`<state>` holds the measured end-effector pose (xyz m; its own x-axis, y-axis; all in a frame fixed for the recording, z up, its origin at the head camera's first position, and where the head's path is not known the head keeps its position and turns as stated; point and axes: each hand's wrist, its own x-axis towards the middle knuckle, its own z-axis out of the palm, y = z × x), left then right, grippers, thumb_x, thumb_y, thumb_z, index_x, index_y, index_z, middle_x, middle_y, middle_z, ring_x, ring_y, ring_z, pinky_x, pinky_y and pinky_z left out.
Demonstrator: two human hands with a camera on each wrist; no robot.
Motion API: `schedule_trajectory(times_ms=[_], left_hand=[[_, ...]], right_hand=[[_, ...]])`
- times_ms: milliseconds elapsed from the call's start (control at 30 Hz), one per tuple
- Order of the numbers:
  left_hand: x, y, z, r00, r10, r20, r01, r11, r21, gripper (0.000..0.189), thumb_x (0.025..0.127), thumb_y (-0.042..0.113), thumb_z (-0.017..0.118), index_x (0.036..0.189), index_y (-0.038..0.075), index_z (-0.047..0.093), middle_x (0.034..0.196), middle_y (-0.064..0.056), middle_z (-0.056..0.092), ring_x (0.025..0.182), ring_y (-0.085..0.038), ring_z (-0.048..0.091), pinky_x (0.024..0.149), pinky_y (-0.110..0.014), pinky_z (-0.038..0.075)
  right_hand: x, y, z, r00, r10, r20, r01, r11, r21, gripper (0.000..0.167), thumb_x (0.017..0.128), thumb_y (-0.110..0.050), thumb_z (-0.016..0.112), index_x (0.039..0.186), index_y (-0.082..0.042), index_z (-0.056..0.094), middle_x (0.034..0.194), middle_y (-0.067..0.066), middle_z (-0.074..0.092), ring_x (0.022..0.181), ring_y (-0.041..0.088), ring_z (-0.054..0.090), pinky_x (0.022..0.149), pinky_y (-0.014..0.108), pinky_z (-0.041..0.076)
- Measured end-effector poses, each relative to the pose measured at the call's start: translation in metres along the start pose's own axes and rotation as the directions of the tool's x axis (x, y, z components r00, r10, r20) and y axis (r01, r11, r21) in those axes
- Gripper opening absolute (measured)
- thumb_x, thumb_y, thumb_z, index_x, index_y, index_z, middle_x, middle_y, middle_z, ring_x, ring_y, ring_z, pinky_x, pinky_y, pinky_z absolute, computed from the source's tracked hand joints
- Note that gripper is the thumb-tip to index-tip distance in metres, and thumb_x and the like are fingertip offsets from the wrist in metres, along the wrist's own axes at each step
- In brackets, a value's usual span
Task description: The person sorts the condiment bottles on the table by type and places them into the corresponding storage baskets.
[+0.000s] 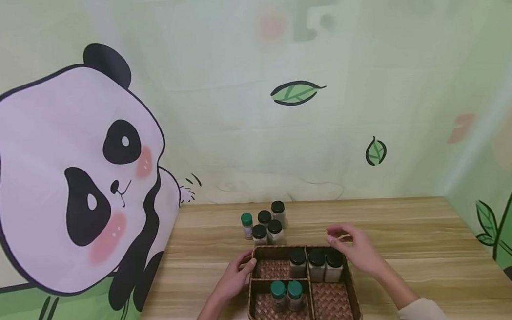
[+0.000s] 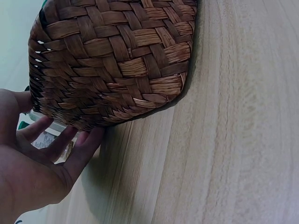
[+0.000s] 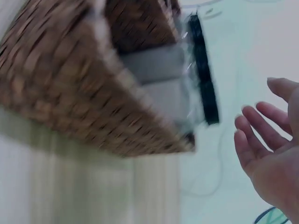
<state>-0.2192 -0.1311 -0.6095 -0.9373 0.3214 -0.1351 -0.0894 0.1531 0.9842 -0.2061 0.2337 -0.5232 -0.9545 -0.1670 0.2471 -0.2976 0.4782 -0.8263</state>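
A brown woven basket point(image 1: 310, 293) with three compartments stands on the table. My left hand point(image 1: 233, 279) grips its back left corner, the thumb at the rim and the fingers against the outer wall point(image 2: 117, 60). My right hand point(image 1: 359, 251) holds nothing, its fingers loosely bent beyond the back right corner, apart from the jars point(image 3: 163, 84). Two black-lidded spice jars point(image 1: 325, 266) stand at the back of the right compartment. Another black-lidded jar point(image 1: 297, 263) is in the back left compartment. Two green-lidded jars point(image 1: 287, 295) stand in the front left one.
Behind the basket stand several black-lidded jars point(image 1: 275, 232) in a cluster, with one green-lidded jar point(image 1: 247, 226) at their left. The wooden table point(image 1: 401, 229) ends at a backdrop point(image 1: 235, 107) printed with a panda and leaves.
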Motion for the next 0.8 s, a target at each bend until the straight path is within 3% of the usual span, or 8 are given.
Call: schedule_trajectory(times_ms=[200,333,467,800], left_hand=[[0.0,0.001,0.0,1.0,-0.002,-0.002,0.002,1.0,0.013,0.054,0.114,0.031,0.05,0.159,0.001,0.042,0.155,-0.031,0.042,0.142,-0.053,0.043,0.092,-0.06,0.06],[-0.001,0.0,0.0,1.0,-0.002,-0.002,0.003,1.0,0.008,0.054,0.115,0.03,0.05,0.159,0.001,0.042,0.155,-0.031,0.042,0.141,-0.053,0.044,0.092,-0.059,0.06],[0.0,-0.001,0.0,1.0,0.001,-0.003,-0.001,1.0,0.001,0.055,0.114,0.031,0.05,0.159,0.0,0.041,0.155,-0.031,0.042,0.141,-0.053,0.044,0.092,-0.06,0.06],[0.0,0.0,-0.001,1.0,-0.014,-0.006,0.014,1.0,0.01,0.056,0.114,0.035,0.052,0.158,0.002,0.042,0.155,-0.029,0.043,0.142,-0.052,0.044,0.093,-0.058,0.06]], right_hand=[[-0.005,0.033,-0.006,0.989,0.126,-0.08,-0.128,0.991,-0.028,0.038,0.107,-0.023,0.068,0.134,0.004,0.065,0.127,0.02,0.069,0.117,0.033,0.064,0.097,0.043,0.057],[-0.01,0.048,-0.003,0.98,0.185,-0.068,-0.187,0.982,-0.031,0.043,0.107,-0.024,0.067,0.138,0.006,0.062,0.133,0.025,0.066,0.119,0.038,0.064,0.097,0.047,0.057],[-0.015,0.056,0.004,0.97,0.238,-0.04,-0.239,0.971,-0.024,0.044,0.109,-0.025,0.064,0.14,0.006,0.062,0.134,0.025,0.065,0.121,0.041,0.065,0.092,0.041,0.06],[-0.018,0.063,0.017,0.97,0.242,-0.041,-0.241,0.97,0.023,0.034,0.11,-0.018,0.061,0.135,0.005,0.067,0.129,0.022,0.07,0.116,0.036,0.067,0.085,0.029,0.057]])
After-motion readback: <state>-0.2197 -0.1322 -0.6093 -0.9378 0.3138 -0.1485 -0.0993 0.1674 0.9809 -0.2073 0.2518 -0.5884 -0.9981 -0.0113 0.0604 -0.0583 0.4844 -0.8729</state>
